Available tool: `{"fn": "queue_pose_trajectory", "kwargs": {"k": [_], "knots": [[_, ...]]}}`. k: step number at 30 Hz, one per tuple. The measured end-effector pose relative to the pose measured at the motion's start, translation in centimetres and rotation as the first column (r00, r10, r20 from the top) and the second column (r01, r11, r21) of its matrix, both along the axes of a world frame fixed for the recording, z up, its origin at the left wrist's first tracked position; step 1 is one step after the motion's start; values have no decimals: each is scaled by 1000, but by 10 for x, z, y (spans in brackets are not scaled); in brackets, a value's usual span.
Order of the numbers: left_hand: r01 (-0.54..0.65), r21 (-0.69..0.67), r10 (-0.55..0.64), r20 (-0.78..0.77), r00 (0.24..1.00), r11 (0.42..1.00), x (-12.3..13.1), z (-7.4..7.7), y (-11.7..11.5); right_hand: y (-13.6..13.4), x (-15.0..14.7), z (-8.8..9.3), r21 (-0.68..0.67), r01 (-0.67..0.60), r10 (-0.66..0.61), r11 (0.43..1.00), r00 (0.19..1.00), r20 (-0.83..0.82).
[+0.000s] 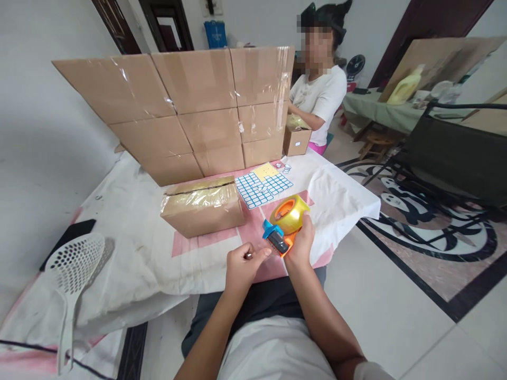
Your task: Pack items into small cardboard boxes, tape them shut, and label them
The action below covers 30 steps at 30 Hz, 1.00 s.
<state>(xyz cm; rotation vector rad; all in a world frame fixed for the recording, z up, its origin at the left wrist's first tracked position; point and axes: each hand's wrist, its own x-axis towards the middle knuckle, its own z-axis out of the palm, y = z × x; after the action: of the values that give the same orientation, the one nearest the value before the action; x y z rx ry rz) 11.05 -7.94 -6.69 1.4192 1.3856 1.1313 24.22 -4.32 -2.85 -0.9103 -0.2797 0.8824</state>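
In my right hand (301, 241) is a tape dispenser (278, 240) with a blue and orange frame. It carries a thick roll of yellowish packing tape (295, 217) on an orange hub. My left hand (242, 266) is just left of the dispenser, its fingers curled and thumb pointing toward the dispenser's front edge. Whatever lies in its fingers, if anything, is too small to make out. Beyond my left hand, a closed cardboard box (206, 219) sits on the table, with shiny tape over its top seam.
A wall of taped cardboard boxes (209, 126) rises at the table's back. Blue-edged label stickers (253, 192) lie on the white and pink tablecloth (138, 258). A white slotted skimmer (75, 264) is at left. Across the table sits a person (320, 97) beside a small box (297, 140).
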Motion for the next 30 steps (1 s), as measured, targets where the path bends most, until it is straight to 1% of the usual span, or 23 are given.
{"fn": "queue_pose_trajectory", "kwargs": {"k": [4, 7, 11, 15, 17, 20, 23, 27, 30], "knots": [[-9, 34, 9, -17, 1000, 999, 2, -5, 2, 1, 1, -5, -47, -40, 39, 998, 999, -29], [-15, 68, 17, -23, 1000, 998, 5, -8, 3, 3, 4, -7, -7, -12, 12, 1000, 1000, -29], [-30, 85, 32, -26, 999, 996, 7, -8, 1, 1, 9, -2, 61, 34, -32, 998, 999, -44], [19, 23, -18, -21, 1000, 1000, 4, -7, 0, -4, 8, 4, 99, 55, -51, 994, 998, -41], [42, 36, -41, -34, 999, 998, 3, -5, 0, -6, 7, 6, 113, 39, -35, 993, 999, -36], [51, 70, -46, -72, 996, 996, 2, -3, -1, -9, 5, 6, 132, 15, -10, 991, 999, -41], [49, 55, -41, -129, 991, 997, 3, 2, -3, -10, 6, 4, 132, 16, -11, 991, 999, -36], [52, 58, -37, -228, 973, 997, 2, 8, -4, -9, 10, 0, 81, 17, -16, 997, 1000, -2], [64, 34, -52, -286, 957, 997, -1, 10, -3, -7, 11, -4, 89, 29, -29, 996, 1000, 1]]}}
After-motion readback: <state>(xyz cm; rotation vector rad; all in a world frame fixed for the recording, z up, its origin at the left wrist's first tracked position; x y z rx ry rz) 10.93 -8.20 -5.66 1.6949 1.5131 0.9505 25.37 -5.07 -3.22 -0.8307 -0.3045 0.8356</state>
